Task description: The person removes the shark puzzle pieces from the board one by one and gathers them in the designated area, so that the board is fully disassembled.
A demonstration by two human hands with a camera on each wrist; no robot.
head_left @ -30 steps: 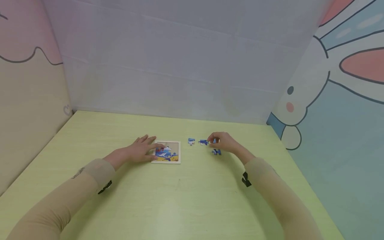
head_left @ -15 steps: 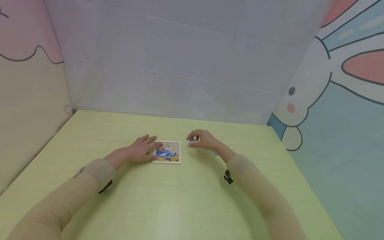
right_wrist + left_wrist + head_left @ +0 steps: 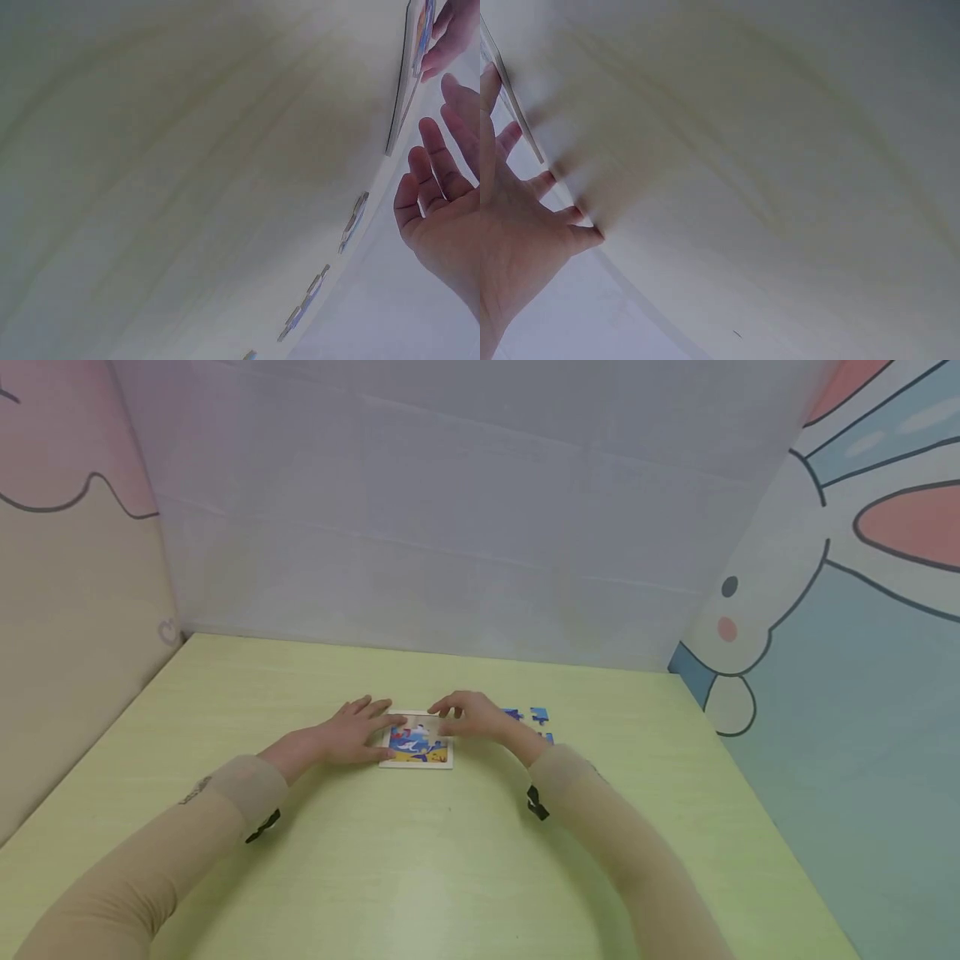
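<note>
Your framed puzzle (image 3: 411, 747) lies on the surface (image 3: 450, 860) at 12 o'clock; your left hand (image 3: 345, 737), fingers spread, touches its 9 o'clock edge, gripping nothing. Your right hand (image 3: 476, 717), half-curled, has moved to its unfilled 2 o'clock section, uncovering loose pieces (image 3: 539, 716) toward 3 o'clock; whether it pinches one cannot be told.

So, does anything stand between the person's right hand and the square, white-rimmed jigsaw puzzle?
Nothing visible does: in the head view, the right hand overlaps the right edge of the puzzle; the left hand lies at its left side.
</note>
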